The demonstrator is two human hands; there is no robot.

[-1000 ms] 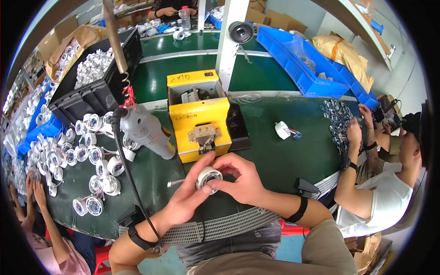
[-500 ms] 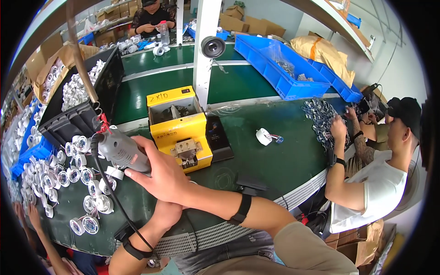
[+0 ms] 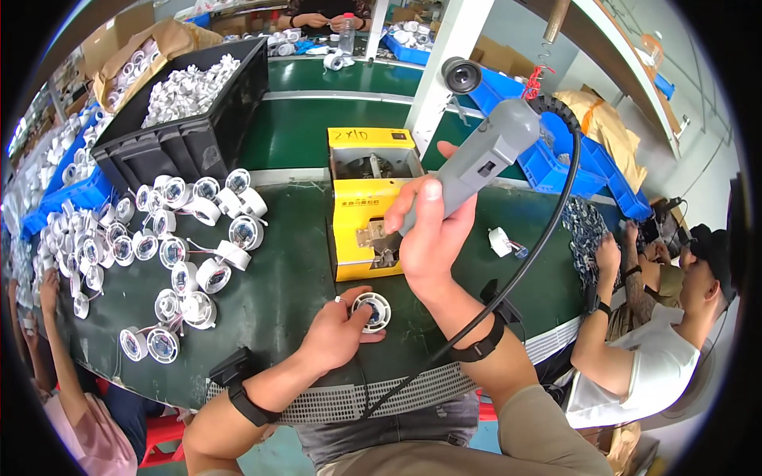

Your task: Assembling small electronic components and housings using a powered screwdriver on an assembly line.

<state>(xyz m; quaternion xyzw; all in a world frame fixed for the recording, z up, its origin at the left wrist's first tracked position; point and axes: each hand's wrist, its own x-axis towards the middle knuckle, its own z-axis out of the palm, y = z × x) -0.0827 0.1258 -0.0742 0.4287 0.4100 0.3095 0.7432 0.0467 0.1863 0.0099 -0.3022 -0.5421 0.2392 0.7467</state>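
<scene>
My right hand (image 3: 436,234) is wrapped round a grey electric screwdriver (image 3: 488,151), raised in front of the white post. A black cable loops down from the tool's upper end, and its bit end is hidden in my fingers. Low at the table's front, my left hand (image 3: 333,333) grips a white round lamp-like housing (image 3: 381,311), its thumb over the open face. Just beyond that housing stands a yellow screw feeder machine (image 3: 369,198). A single white housing with wires (image 3: 500,242) lies right of the machine.
Several white housings (image 3: 175,252) lie in a loose group on the left. Behind them is a black crate (image 3: 190,135) of small white parts. Blue bins (image 3: 571,174) stand at the back right. Co-workers sit on both sides; the right one (image 3: 659,341) handles a pile of wired parts.
My right hand has carried the screwdriver from the left across to the right and up. My left hand, partly covered before, now shows holding a white housing. The head view has shifted left.
</scene>
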